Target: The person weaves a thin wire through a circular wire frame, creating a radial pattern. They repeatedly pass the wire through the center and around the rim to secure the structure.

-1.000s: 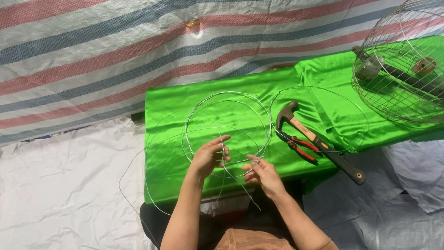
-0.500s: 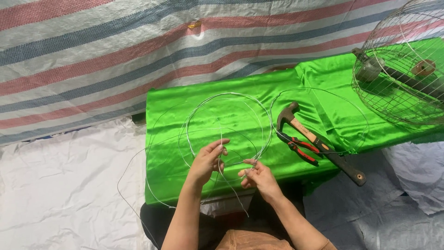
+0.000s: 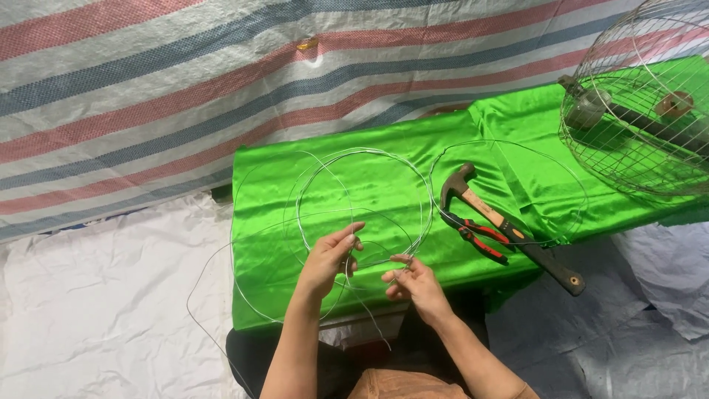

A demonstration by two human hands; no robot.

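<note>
Together, left hand (image 3: 329, 258) and right hand (image 3: 410, 283) pinch wire loops (image 3: 362, 210).

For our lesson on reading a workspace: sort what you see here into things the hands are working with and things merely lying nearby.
In use:
- left hand and right hand, both pinching the thin wire
- thin wire looped in rings over the green cloth

Lying about:
- hammer
- red-handled pliers
- wire cage
- striped tarp

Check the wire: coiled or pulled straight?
Coiled. The wire lies in round loops on the green cloth; left hand and right hand pinch it.
</note>
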